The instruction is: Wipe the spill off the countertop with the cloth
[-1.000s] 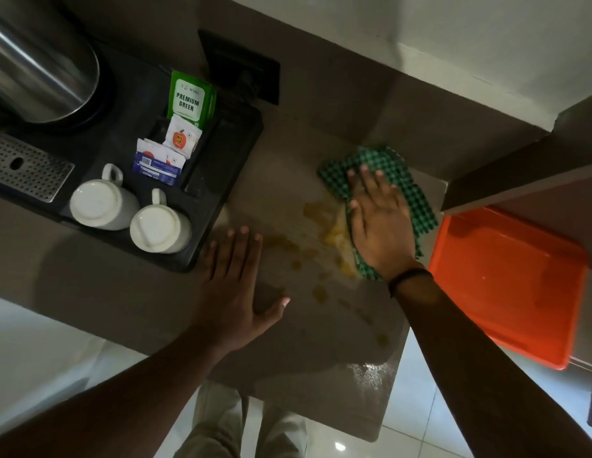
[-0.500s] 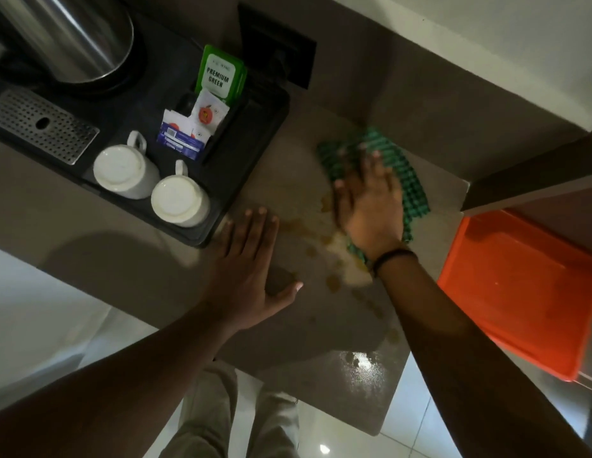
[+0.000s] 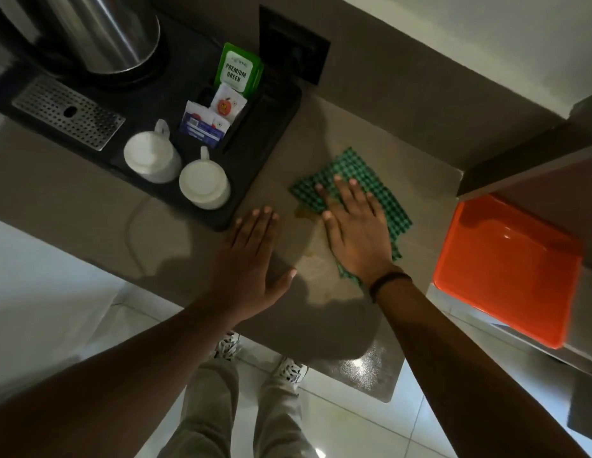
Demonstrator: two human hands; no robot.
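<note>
A green checked cloth [image 3: 388, 200] lies spread on the brown countertop [image 3: 420, 166]. My right hand [image 3: 355, 233] presses flat on top of it, fingers spread, covering its middle. Yellowish spill stains [image 3: 316, 259] show on the counter just left of and below the cloth. My left hand [image 3: 253, 259] rests flat on the counter to the left of the spill, palm down, fingers together, holding nothing.
A black tray [image 3: 268, 160] at the left carries two white cups [image 3: 175, 170], tea sachets [image 3: 236, 72], a metal kettle [image 3: 102, 31] and a drip grate [image 3: 68, 112]. An orange tray [image 3: 506, 269] sits on a lower surface at the right. The counter's front edge runs near my shoes.
My right hand has slid the cloth leftward and toward me over the spill; fewer stains show now. The left hand stays planted on the counter.
</note>
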